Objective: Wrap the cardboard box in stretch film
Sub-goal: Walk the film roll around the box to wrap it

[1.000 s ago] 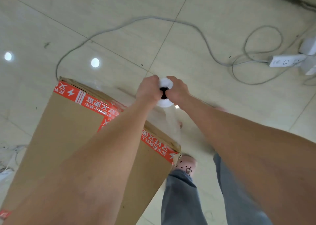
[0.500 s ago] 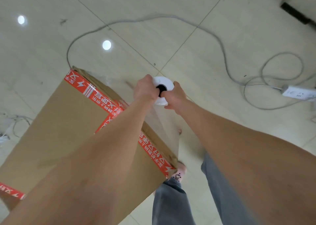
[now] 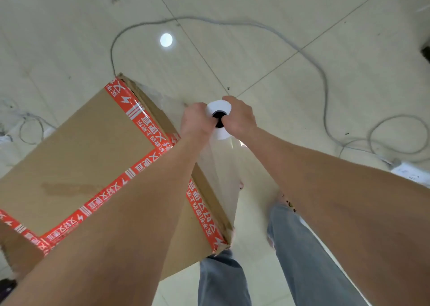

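Head view: looking down past both forearms at one cardboard box standing on the tiled floor, its top seams sealed with red printed tape
Roll: one white roll of stretch film, held upright just beside the box's right face, dark core end towards the camera
Left hand: clamped on the roll's left side
Right hand: clamped on its right side; the thumbs seem to sit at the core, though blur leaves this unsure
Reason for grip: judged to keep the roll vertical and the film taut as it pays out
Film sheet: one clear web, running from the roll down along the box's right face
Box top: bare of film
Elsewhere: one grey cable looping over the floor; one white power strip at the right edge
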A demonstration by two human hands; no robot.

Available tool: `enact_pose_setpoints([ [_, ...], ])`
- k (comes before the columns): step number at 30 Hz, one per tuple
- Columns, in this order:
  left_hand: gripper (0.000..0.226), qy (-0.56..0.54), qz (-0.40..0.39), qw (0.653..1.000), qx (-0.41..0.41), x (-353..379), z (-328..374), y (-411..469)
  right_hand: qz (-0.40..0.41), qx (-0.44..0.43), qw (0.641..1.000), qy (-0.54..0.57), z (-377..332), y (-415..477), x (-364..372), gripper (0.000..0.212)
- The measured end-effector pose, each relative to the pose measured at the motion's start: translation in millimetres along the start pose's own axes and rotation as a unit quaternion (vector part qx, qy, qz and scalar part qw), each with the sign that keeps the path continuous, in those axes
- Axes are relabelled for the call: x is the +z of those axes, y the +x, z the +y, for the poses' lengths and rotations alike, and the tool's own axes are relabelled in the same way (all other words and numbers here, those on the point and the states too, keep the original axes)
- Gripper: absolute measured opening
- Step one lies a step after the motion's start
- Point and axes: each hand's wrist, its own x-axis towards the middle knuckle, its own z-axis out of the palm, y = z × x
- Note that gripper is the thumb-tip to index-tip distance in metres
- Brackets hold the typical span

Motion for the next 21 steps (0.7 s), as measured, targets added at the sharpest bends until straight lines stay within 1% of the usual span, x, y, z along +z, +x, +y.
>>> enact_pose_setpoints([
  [2,0.024,-0.007,0.013,1.0,-0.017,-3,2,4,0.008,-0.032,0.999,-0.027,-7,5,-3,0.059],
  [4,0.029,-0.002,0.018,0.999,-0.04,-8,3,8,0.007,-0.038,0.999,-0.029,-10,7,-3,0.06],
  [5,0.03,-0.004,0.017,0.998,-0.052,-9,3,10,-0.005,-0.018,1.0,-0.017,-11,8,-2,0.064],
  [7,0.03,-0.011,0.01,0.998,-0.068,-11,3,12,-0.053,0.06,0.996,0.038,-12,9,-1,0.075],
  [9,0.028,-0.013,0.003,0.998,-0.069,-11,4,13,-0.088,0.117,0.984,0.1,-13,9,0,0.075],
  [11,0.029,-0.022,-0.003,0.998,-0.062,-10,6,14,-0.089,0.131,0.979,0.13,-15,11,0,0.072],
  [13,0.039,-0.03,-0.014,0.999,-0.039,-11,9,14,-0.09,0.131,0.979,0.125,-17,13,0,0.07],
  [15,0.045,-0.011,-0.02,1.0,-0.01,-12,10,16,-0.092,0.128,0.98,0.118,-19,14,0,0.067],
  [18,0.036,0.004,-0.02,1.0,-0.009,-16,12,21,-0.077,0.135,0.98,0.123,-22,17,-1,0.06],
  [21,0.027,0.01,-0.022,1.0,-0.017,-21,13,26,-0.064,0.129,0.985,0.092,-27,23,0,0.063],
])
